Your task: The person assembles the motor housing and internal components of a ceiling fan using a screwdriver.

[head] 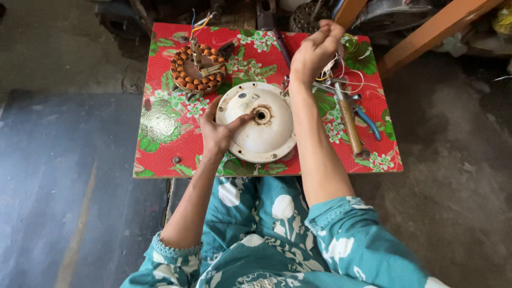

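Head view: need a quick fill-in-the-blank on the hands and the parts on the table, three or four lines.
1. The left hand rests on the round ____ motor cover.
2. The copper-wound stator lies on the cover's ____ side in the picture.
3. The right hand is raised, its fingers pinched ____ the table.
4. The table's cloth is mainly ____ with a floral print.

Missing words: white; left; above; red
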